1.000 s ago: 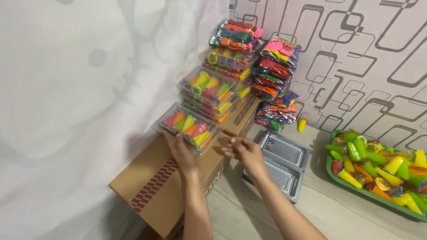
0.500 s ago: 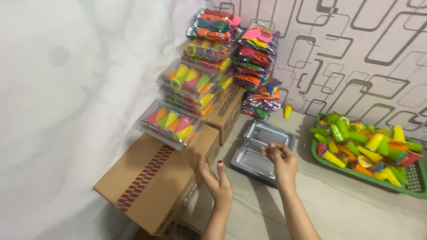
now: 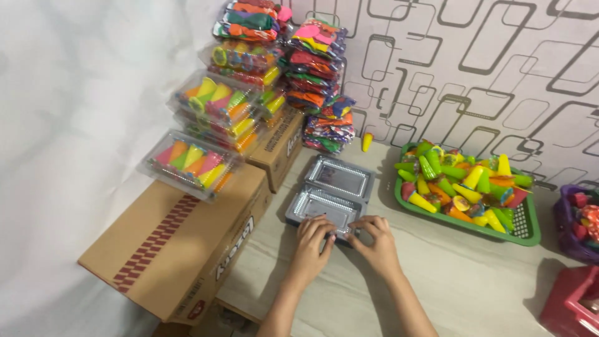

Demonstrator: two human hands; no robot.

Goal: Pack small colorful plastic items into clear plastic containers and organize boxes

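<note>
Resting at centre bottom of the frame, both hands sit on the near edge of an open clear plastic clamshell tray point(image 3: 332, 198) on the pale wood-look table point(image 3: 474, 281). Left hand point(image 3: 312, 240) has fingertips bent onto the near-left rim; right hand point(image 3: 374, 240) has fingers curled on the near-right rim. Fingers press or pinch the rim, cannot tell if either grip is fully closed on it.

Tray lies flat, both halves hinged open and empty, just right of the big cardboard box point(image 3: 178, 243) at lower left.

Handling judgement: thin moulded plastic, very light, flexes and crackles, slick surface, will skid on the table if pushed. Best hold is on the stiffer rim or corners, two-handed, not the floppy middle; hinge likely weak.

Around it: filled clamshell pack point(image 3: 190, 163) of coloured cones on the box, taller packed stacks point(image 3: 249, 75) upper centre, green tray point(image 3: 527, 234) of loose coloured cone toys at right.
</note>
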